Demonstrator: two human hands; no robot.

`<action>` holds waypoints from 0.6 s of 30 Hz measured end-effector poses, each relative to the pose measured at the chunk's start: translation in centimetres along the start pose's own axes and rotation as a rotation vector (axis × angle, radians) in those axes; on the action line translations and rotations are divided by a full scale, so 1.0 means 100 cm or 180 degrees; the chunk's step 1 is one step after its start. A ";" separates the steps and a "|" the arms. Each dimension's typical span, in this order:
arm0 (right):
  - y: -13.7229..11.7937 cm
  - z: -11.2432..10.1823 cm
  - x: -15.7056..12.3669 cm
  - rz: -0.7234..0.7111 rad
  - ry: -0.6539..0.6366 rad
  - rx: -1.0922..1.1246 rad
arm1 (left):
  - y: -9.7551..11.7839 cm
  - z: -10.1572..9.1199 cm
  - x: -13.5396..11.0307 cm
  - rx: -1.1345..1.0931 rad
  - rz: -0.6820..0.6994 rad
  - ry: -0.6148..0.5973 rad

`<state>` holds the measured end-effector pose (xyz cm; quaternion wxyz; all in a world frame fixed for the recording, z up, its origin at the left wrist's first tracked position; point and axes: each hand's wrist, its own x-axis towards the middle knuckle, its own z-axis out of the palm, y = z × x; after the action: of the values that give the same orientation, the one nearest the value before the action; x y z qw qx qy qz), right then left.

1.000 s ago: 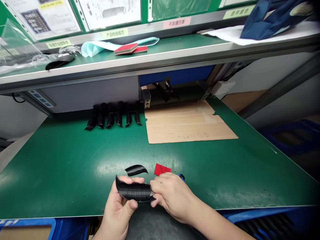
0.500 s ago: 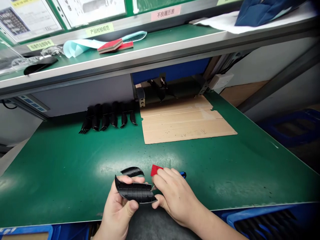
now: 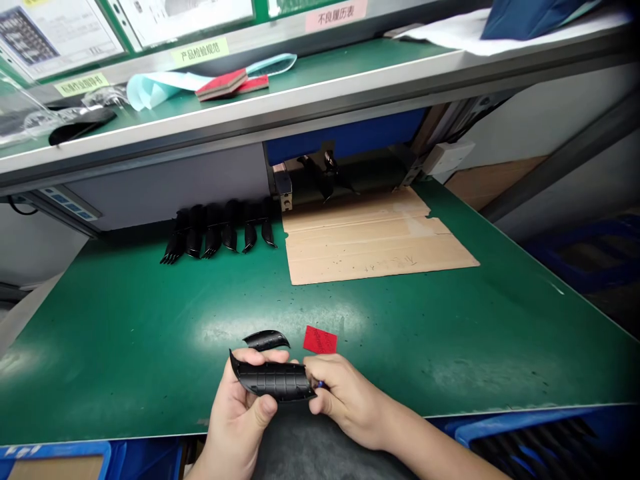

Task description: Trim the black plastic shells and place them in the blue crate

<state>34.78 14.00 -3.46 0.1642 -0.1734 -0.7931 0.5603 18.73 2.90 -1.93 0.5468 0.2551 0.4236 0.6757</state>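
A curved black plastic shell (image 3: 273, 381), ribbed on its hollow inner face, lies lengthwise in my left hand (image 3: 240, 413). The thumb presses its near edge and the fingers wrap behind the far edge. At the shell's right end, my right hand (image 3: 353, 400) is closed around a slim blue-handled tool (image 3: 321, 385), mostly hidden by the fingers. The tool's tip cannot be made out against the shell. Just beyond my left fingers, a second black shell (image 3: 267, 340) rests on the green table. A red abrasive pad (image 3: 320, 339) lies beyond my right hand.
Several black shells (image 3: 213, 233) stand in a row at the back left. A cardboard sheet (image 3: 370, 253) covers the back middle of the table (image 3: 150, 347). Overhead runs a shelf edge (image 3: 210, 130). Blue bins (image 3: 470, 437) sit below the front edge, one holding black parts.
My right hand has turned and drawn down to the shell's right end, uncovering more of the red pad. The tool's blue end no longer sticks out beyond the hand. My left hand keeps its hold.
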 end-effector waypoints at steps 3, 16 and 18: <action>-0.008 0.007 0.000 0.0181 0.0447 0.0339 | -0.001 -0.001 0.000 -0.0215 -0.0061 0.0050; 0.005 -0.006 -0.011 0.0413 0.0370 0.2667 | 0.006 -0.027 0.032 0.1208 -0.0043 0.0922; 0.007 -0.018 -0.012 0.0536 0.0497 0.2353 | 0.006 -0.044 0.048 0.2066 -0.0099 0.0980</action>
<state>36.76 15.13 -3.61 0.2289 -0.2091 -0.5057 0.8051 13.56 6.14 -4.28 0.3773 0.3041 0.6974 0.5280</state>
